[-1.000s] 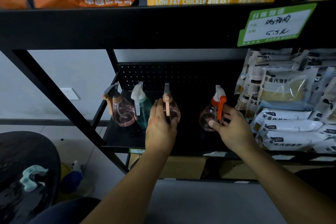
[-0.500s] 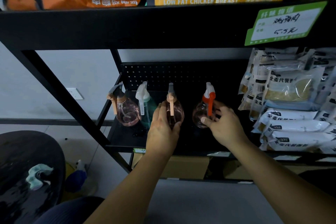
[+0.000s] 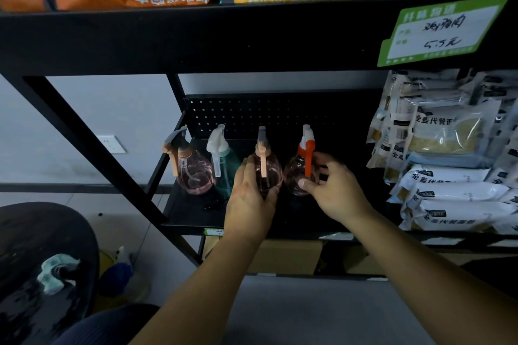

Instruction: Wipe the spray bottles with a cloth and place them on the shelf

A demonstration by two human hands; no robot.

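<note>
Four upright bottles line the shelf (image 3: 193, 221) rear-left. Left hand (image 3: 249, 199) grips peach-trigger bottle (image 3: 267, 171); right hand (image 3: 333, 190) pinches adjacent orange-trigger bottle (image 3: 298, 176), just right of it.

Four spray bottles stand in a row on the black shelf (image 3: 193, 216). The left hand (image 3: 249, 199) cups the third bottle (image 3: 267, 171), peach-triggered, with its fingers (image 3: 242, 173) along the bottle's left side and the thumb curled under its front. The right hand (image 3: 335, 190) holds the orange-triggered bottle (image 3: 297, 176), thumb on its front, fingers behind. Left of the left fingers, just beside them, stand the green bottle (image 3: 224, 168) and then a pink bottle (image 3: 193, 173). White packets (image 3: 448, 193) lie stacked well right of the right fingers. A crumpled cloth (image 3: 57, 272) lies on a dark round top (image 3: 42, 232) at lower left.
</note>
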